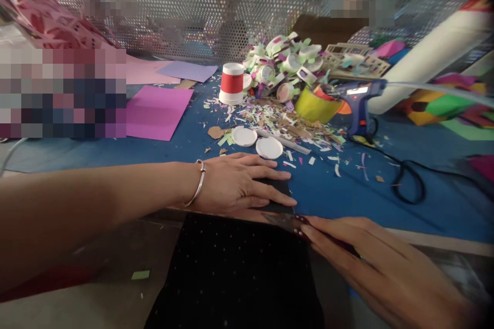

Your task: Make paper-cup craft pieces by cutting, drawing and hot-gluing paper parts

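My left hand lies flat with its fingers spread on a piece of black paper at the table's front edge. A silver bangle circles that wrist. My right hand is wrapped around the dark, riveted handle of a knife. The knife's blade points left along the table edge, just below my left fingertips. Whether it touches the paper is unclear. Just beyond my left hand sit two white round discs, side by side.
Paper scraps litter the blue table. Behind them are a red-and-white cup, a pile of white paper pieces, a yellow roll and a blue glue gun with a looping black cord. Magenta paper lies left.
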{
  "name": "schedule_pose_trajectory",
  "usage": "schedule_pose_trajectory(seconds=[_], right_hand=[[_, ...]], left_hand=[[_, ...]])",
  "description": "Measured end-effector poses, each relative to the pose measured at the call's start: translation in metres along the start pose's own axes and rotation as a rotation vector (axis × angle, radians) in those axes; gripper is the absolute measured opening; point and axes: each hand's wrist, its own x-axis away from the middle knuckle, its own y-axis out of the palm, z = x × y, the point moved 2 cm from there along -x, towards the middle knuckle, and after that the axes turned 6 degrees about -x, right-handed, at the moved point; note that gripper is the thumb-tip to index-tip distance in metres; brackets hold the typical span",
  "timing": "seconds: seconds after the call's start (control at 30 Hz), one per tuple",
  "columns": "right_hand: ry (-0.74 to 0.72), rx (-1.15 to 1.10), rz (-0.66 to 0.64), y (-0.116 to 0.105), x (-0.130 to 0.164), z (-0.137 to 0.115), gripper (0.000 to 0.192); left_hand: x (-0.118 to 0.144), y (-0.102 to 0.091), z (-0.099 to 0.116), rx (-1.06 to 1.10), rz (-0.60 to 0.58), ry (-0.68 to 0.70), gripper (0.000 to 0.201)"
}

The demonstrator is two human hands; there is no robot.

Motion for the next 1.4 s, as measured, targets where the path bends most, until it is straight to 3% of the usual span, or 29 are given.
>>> schedule_pose_trajectory(seconds=[0.1, 0.2, 0.37, 0.63, 0.9, 1.03, 1.13, 1.27, 1.4], right_hand=[[-0.137, 0.191, -0.145, 0.002, 0.010, 0.003, 0.065], [-0.033, 0.254, -0.189, 0.004, 0.011, -0.003, 0.066], [0.001, 0.185, -0.094, 0.002, -0.002, -0.017, 0.058], [-0.104, 0.096, -0.121, -0.006, -0.018, -0.004, 0.057], [-0.075, 0.004, -0.004, -0.023, -0.053, -0.023, 0.039], [-0.047, -0.032, 0.010, -0.026, -0.056, -0.019, 0.037], [-0.025, -0.043, -0.003, -0.030, -0.058, -0.015, 0.038], [0.009, -0.068, 0.014, -0.040, -0.070, -0.012, 0.031], [-0.028, -0.095, 0.004, -0.044, -0.080, -0.009, 0.028]], left_hand=[[0.000, 0.001, -0.001, -0.002, 0.000, -0.003, 0.042], [-0.001, 0.004, -0.002, -0.017, 0.005, 0.000, 0.042], [0.000, 0.006, 0.000, -0.018, 0.077, 0.016, 0.041], [0.004, -0.008, 0.002, 0.165, 0.313, 0.057, 0.026], [0.007, -0.016, 0.009, 0.174, 0.260, -0.220, 0.028], [0.006, -0.023, 0.008, 0.251, 0.257, -0.394, 0.021], [0.004, -0.033, 0.005, 0.302, 0.204, -0.520, 0.033], [0.000, -0.042, 0.003, 0.224, 0.066, -0.586, 0.055], [-0.002, -0.034, 0.004, 0.136, 0.078, -0.584, 0.044]])
